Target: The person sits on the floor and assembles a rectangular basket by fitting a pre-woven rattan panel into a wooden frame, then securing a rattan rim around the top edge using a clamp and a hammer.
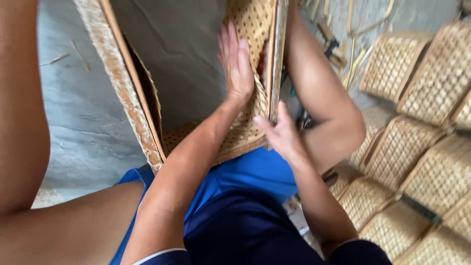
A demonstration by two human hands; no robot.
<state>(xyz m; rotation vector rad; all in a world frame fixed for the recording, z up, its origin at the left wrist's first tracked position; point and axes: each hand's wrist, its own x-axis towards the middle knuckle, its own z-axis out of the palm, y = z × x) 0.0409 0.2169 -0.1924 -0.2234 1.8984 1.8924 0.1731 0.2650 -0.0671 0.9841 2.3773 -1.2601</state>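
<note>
I have the woven cane panel (248,88) propped in my lap, its long axis running up and away from me, with one wooden frame edge (273,54) at its right side. My left hand (236,64) lies flat on the weave, fingers spread open, holding nothing. My right hand (280,133) sits lower, at the frame edge, fingers curled loosely against it. Stacked woven panels (422,147) lie well right of the panel

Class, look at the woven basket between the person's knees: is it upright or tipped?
Tipped: the woven basket lies on its side, its inside facing the camera.
</note>
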